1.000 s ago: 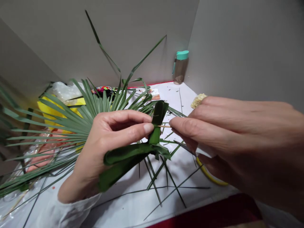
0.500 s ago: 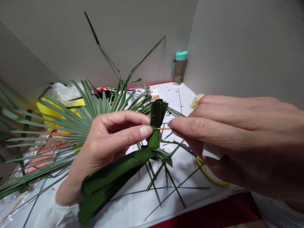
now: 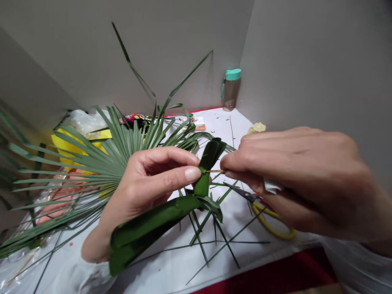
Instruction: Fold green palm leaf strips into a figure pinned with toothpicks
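A folded green palm-leaf piece (image 3: 147, 232) is held in the air above the worktop (image 3: 245, 253), its upright loop pinched closed by the fingers (image 3: 191, 174) of the left hand (image 3: 153, 181). The right hand (image 3: 294, 179) pinches a thin wooden pick (image 3: 216, 171), its end against that loop. Yellow-handled scissors (image 3: 269, 220) lie beneath the right hand; a fan-palm frond (image 3: 92, 163) spreads left.

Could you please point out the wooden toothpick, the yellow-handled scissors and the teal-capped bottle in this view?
Wooden toothpick (image 3: 216, 171): head view, on the bare middle of its shaft.
Yellow-handled scissors (image 3: 271, 222): head view, on the yellow handle loop.
Teal-capped bottle (image 3: 230, 94): head view, on its body below the cap.
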